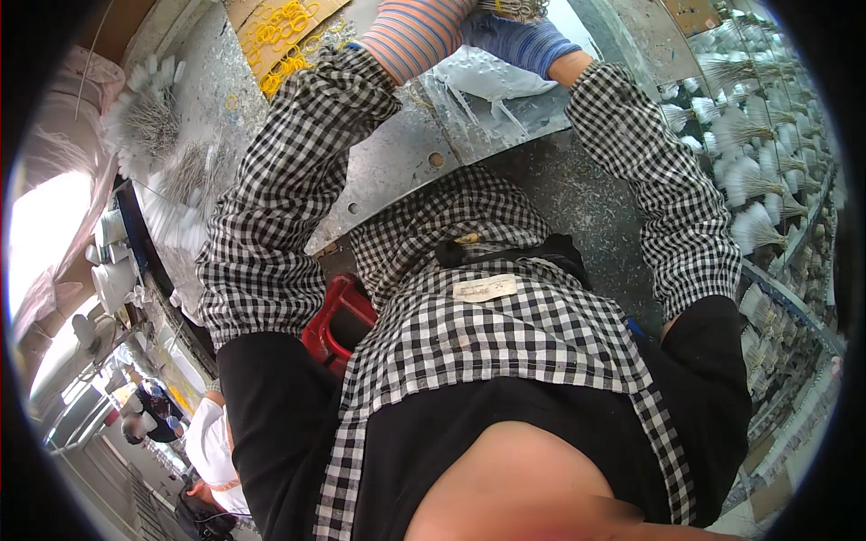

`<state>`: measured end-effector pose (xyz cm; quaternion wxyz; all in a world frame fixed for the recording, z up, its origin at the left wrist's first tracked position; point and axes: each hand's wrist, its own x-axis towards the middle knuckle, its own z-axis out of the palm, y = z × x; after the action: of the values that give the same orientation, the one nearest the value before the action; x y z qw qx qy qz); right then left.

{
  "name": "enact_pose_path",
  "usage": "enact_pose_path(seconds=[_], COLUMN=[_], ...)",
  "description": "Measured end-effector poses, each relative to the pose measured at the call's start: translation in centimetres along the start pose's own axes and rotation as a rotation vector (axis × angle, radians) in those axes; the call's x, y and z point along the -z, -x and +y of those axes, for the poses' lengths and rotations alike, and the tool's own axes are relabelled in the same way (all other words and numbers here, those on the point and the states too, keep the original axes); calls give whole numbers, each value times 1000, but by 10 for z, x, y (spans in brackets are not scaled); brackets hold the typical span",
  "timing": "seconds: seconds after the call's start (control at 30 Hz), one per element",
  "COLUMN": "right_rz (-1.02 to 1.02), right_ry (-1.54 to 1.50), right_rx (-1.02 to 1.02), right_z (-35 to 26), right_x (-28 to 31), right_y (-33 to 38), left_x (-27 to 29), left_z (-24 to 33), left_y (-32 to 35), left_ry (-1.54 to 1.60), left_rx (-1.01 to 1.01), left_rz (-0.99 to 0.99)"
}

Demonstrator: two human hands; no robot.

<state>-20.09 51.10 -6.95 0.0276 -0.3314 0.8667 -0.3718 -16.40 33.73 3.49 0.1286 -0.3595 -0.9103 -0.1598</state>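
Observation:
At the top edge, over the metal work table (397, 149), my two gloved hands are close together. My left hand (419, 34) wears an orange and blue striped glove; its fingers run out of the picture beside a bundle of thin wire stems (516, 8). A blue striped glove covers my right hand (521, 41), which appears closed around the bundle from below. The bundle's far end is cut off. Under my right hand lies a crumpled whitish plastic sheet (483, 77), smeared with something white.
Yellow rubber bands (280, 27) lie on cardboard at the upper left. White-bristled brushes with wire stems (153, 113) are piled left; many more brushes (753, 180) fill racks at right. A red plastic stool (338, 320) stands beside me. Another person (212, 446) is behind, lower left.

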Motion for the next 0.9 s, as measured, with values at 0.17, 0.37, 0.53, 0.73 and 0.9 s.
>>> enact_pose_path(seconds=[0.17,0.37,0.53,0.73,0.9], right_rz=[-38,16,-9,-25,-15], right_ry=[-178,-209,71,-57,59], right_rx=[-78,-38,14,41,91], right_z=[8,-12,-6,22,26], right_x=[-1,8,11,-11,-25], right_y=[8,8,9,20,19], left_x=[0,-1,5,-4,-4], left_z=[0,0,9,8,5], left_y=[-5,-4,-6,-7,1], left_ry=[2,-6,25,-71,-129], left_rx=[27,36,34,-89,-67], left_rz=[-76,-56,-52,-90,-129])
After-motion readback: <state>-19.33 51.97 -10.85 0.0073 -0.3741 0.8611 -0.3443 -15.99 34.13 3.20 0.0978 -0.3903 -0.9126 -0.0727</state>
